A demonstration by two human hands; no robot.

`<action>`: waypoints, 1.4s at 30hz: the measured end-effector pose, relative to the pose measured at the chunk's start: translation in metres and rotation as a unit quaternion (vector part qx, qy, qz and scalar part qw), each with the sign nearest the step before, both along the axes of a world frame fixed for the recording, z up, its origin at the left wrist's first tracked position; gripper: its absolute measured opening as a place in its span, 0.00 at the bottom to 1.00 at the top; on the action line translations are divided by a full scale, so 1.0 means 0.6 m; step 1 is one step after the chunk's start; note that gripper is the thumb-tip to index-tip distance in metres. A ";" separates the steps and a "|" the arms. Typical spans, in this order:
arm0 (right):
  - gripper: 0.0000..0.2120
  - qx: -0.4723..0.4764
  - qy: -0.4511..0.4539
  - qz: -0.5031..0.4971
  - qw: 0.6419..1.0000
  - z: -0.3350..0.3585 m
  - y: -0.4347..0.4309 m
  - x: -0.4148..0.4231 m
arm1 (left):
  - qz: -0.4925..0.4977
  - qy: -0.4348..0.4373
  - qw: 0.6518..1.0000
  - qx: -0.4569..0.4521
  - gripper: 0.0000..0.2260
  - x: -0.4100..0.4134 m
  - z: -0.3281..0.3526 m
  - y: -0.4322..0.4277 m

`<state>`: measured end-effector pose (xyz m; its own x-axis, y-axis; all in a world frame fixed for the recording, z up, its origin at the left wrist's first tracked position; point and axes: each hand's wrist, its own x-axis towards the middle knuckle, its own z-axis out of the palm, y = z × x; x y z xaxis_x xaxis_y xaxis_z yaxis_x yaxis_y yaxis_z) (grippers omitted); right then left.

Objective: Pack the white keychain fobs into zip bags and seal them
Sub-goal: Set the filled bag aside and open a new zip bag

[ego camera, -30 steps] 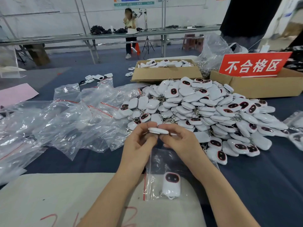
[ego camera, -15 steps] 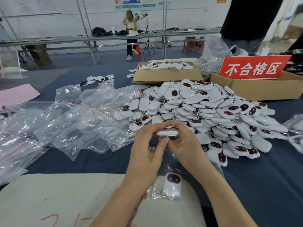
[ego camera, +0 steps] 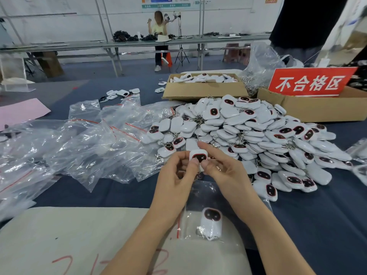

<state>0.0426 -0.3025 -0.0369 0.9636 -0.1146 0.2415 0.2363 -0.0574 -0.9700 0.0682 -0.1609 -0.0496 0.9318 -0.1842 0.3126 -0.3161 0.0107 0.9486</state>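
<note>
A factory packing floor: long workbenches (ego camera: 139,43), cardboard boxes (ego camera: 204,90), a red reject-area sign (ego camera: 309,82).

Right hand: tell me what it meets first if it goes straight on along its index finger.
Probably the near edge of the fob pile, just past the index fingertip of the right hand, which grips the held fob. Depth is unclear; it might pass above.

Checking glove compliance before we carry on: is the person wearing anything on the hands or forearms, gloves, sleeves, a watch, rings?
No. The left hand and the right hand are both bare, without gloves. Both forearms are uncovered down to the frame's lower edge, so no sleeve shows. No watch, bracelet or ring is visible on the sides facing the camera.
</note>
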 end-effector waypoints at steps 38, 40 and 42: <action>0.12 0.129 0.025 -0.042 0.990 0.006 0.013 0.004 | -0.044 0.029 0.998 -0.017 0.10 0.008 -0.006 0.005; 0.12 0.126 0.026 -0.041 0.991 0.005 0.012 0.004 | -0.044 0.032 0.998 -0.013 0.11 0.008 -0.006 0.004; 0.12 0.120 0.026 -0.042 0.992 0.005 0.013 0.004 | -0.043 0.032 0.999 -0.013 0.11 0.008 -0.006 0.003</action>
